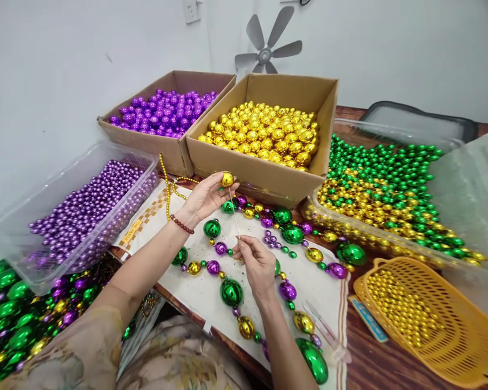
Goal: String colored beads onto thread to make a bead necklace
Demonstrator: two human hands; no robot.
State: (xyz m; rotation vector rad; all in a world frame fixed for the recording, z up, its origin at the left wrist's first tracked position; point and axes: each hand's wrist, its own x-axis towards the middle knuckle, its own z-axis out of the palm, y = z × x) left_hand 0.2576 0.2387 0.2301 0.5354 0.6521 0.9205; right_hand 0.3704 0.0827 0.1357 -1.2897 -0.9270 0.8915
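Your left hand (211,196) pinches a gold bead (227,179) between thumb and fingertips, up and slightly left of your right fingertips. Your right hand (257,265) has thumb and forefinger closed on a needle (233,211), which slants up from them to the bead's underside; whether it enters is unclear. Below and around your right fingers, a strand (231,292) lies on the cloth (199,297). Just beyond your left fingers stands a box (268,179) of gold beads.
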